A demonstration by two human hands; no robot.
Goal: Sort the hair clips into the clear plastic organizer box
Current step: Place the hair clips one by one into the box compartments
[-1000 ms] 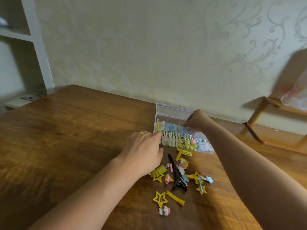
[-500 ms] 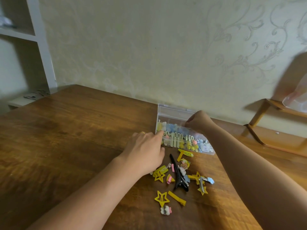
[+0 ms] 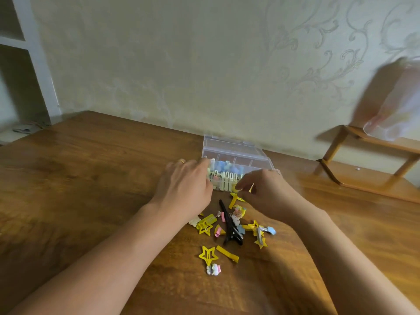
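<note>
Right hand (image 3: pixel 263 192) has drawn back from the organizer box (image 3: pixel 236 155) to the loose hair clips (image 3: pixel 229 228) on the desk (image 3: pixel 91 178), fingers curled; grip unclear. Left hand (image 3: pixel 184 189) rests relaxed beside the box. Step: fetching another clip; next, a clean pinch.

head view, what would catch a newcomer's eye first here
A scatter of small hair clips, mostly yellow, lies on the brown wooden table, with a long black hair clip across its middle. Just behind it sits the clear plastic organizer box, its near compartments packed with pastel clips. The left hand rests at the box's left end, and the right hand reaches in at its near edge.
</note>
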